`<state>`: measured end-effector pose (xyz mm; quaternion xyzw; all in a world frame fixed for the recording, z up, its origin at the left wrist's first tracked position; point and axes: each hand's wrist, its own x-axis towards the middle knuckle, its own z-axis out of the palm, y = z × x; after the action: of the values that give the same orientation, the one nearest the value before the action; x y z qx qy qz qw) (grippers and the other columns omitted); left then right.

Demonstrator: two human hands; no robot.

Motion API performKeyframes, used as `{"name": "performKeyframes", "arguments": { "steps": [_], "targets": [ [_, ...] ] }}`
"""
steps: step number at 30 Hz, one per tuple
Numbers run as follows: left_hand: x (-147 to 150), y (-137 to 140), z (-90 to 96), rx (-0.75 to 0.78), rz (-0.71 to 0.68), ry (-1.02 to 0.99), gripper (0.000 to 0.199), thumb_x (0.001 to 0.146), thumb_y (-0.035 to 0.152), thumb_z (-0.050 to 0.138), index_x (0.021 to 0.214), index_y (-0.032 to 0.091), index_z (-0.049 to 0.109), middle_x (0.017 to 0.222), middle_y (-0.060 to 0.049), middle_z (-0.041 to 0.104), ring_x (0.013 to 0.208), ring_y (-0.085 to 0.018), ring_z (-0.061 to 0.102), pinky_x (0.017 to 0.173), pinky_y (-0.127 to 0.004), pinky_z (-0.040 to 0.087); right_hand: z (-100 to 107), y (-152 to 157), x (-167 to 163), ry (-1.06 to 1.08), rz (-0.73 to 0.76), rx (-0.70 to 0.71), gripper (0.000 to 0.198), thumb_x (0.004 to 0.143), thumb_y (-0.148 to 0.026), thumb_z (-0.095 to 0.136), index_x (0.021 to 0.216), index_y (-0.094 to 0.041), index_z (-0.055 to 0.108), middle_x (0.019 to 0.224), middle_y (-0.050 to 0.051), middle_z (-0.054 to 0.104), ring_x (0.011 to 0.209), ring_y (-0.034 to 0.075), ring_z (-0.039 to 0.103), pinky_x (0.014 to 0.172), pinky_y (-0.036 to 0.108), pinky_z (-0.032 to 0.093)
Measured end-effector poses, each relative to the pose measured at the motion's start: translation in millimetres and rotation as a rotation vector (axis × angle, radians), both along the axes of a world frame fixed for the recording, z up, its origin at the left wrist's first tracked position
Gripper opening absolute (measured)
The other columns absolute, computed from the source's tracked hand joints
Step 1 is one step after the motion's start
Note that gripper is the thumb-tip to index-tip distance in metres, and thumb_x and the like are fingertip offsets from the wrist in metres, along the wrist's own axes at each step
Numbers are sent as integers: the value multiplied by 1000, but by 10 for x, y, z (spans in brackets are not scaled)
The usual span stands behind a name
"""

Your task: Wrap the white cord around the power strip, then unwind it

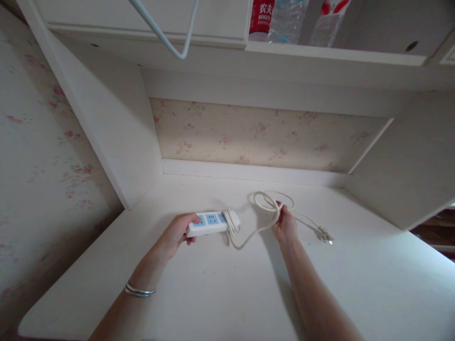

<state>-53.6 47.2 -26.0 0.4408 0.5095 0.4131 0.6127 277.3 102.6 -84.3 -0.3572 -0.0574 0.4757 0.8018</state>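
My left hand (180,232) grips the left end of a white power strip (209,228) with blue sockets, thumb on top and fingers beneath. Several turns of its cream cord (251,237) are wound around the strip's right end. From there the cord runs slack to my right hand (285,224), which is closed around it. Loose loops of cord stick up beyond the right fingers. The plug (325,235) hangs at the cord's far end, right of my right hand and close to the desktop. Part of the right fingers is hidden behind the hand.
Beneath both hands lies a white desktop (213,298), closed in by a left side panel (110,118) and a right one (408,156). Overhead, a shelf (337,53) holds plastic bottles (287,21). A pale bent rod or cable (170,45) hangs in front of the cabinet.
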Motion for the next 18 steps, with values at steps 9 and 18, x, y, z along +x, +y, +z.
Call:
{"name": "performKeyframes", "arguments": {
  "steps": [9, 18],
  "targets": [
    [-52, 10, 142, 161, 131, -524, 20, 72, 28, 56, 80, 10, 60, 67, -5, 65, 41, -8, 48, 37, -19, 34, -82, 20, -123, -97, -152, 34, 14, 77, -12, 63, 78, -18, 51, 71, -5, 62, 70, 6, 66, 58, 8, 54],
    [-172, -55, -12, -34, -463, -138, 36, 55, 25, 52, 79, 3, 68, 46, -5, 57, 28, -10, 40, 24, -19, 27, -105, 30, -16, -207, -247, -20, 12, 85, -12, 51, 78, -20, 46, 74, -5, 60, 73, 6, 64, 58, 12, 54]
  ]
}}
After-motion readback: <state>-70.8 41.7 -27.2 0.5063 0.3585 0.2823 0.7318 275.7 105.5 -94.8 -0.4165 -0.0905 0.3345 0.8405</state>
